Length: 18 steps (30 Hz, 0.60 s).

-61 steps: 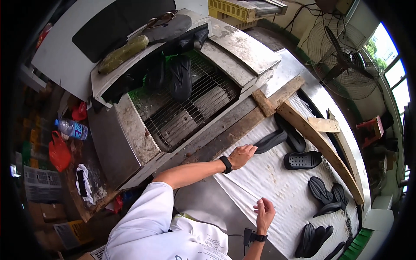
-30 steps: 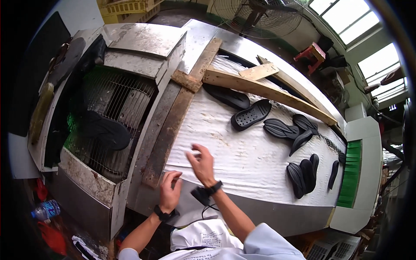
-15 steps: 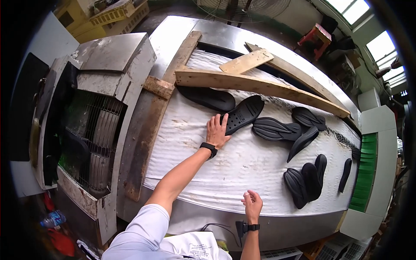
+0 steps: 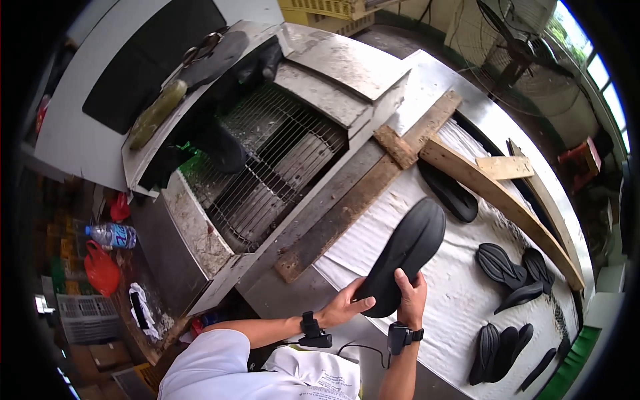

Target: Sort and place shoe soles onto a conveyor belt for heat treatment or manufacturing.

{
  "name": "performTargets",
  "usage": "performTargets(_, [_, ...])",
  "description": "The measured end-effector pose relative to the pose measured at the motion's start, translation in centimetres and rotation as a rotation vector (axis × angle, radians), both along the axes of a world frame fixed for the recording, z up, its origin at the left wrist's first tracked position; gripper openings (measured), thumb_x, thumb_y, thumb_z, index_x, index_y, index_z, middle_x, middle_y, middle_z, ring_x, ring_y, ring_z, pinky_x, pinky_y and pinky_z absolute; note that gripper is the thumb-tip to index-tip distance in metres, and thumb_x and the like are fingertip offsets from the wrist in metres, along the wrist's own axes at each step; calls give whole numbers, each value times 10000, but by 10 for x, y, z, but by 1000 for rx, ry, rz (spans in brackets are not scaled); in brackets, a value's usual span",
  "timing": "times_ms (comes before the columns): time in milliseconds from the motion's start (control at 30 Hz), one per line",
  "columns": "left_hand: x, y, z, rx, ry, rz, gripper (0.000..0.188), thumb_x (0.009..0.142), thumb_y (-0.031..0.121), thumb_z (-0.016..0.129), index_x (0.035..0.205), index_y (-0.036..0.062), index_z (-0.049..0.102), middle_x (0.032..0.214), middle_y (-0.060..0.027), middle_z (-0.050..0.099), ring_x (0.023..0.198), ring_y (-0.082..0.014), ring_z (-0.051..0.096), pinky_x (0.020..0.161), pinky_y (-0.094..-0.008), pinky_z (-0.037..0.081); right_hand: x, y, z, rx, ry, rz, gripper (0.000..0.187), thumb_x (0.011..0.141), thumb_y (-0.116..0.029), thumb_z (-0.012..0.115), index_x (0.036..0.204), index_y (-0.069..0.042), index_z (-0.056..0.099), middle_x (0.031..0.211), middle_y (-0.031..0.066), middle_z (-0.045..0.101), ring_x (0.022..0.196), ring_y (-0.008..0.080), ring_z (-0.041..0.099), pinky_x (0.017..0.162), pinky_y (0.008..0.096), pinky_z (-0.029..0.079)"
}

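Observation:
A black shoe sole (image 4: 407, 247) is held up in front of me, tilted, its toe end pointing up and right. My left hand (image 4: 343, 303) grips its lower left edge, the thumb lying on the near face. On the opposite edge my right hand (image 4: 412, 299) is closed, thumb on the face and fingers partly hidden behind. Beneath the sole stretches a white cloth-covered belt (image 4: 360, 250). Another black sole (image 4: 448, 192) lies on the belt close to a wooden board. Farther right rest several more soles, including a ridged one (image 4: 497, 265) and a cluster (image 4: 490, 353).
At the left stands a machine opening with a wire mesh conveyor (image 4: 267, 167); a dark sole (image 4: 223, 148) shows inside it. Wooden boards (image 4: 503, 203) edge the belt's far side. A large fan (image 4: 517, 57) stands behind. A water bottle (image 4: 112, 235) and red bag (image 4: 101, 268) sit far left.
The sole under my left hand has been lifted off the belt and is now between both hands. My right hand has come onto it. The view has turned left toward the machine.

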State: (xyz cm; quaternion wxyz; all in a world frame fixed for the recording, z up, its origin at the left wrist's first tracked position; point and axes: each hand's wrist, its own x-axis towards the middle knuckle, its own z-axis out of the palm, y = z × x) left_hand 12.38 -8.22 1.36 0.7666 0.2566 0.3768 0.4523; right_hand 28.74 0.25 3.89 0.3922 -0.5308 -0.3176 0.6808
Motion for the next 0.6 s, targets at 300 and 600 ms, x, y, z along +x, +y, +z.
performTargets(300, [-176, 97, 16, 8, 252, 817, 409, 1020, 367, 619, 1258, 46, 534, 1119, -52, 638, 964, -139, 649, 724, -277, 576, -120, -14, 20, 153, -250, 248, 386, 1027, -236, 617, 1307, 29, 600, 1087, 120, 705, 904, 160, 702, 803, 293, 562])
performTargets(600, [-81, 67, 2, 17, 215, 760, 481, 982, 74, 644, 1368, -82, 404, 1223, -155, 567, 1122, -208, 610, 996, -343, 536, 2, -108, -33, -206, -394, 165, 375, 1005, -289, 648, 1204, 29, 653, 994, 104, 731, 792, 147, 704, 729, 268, 559])
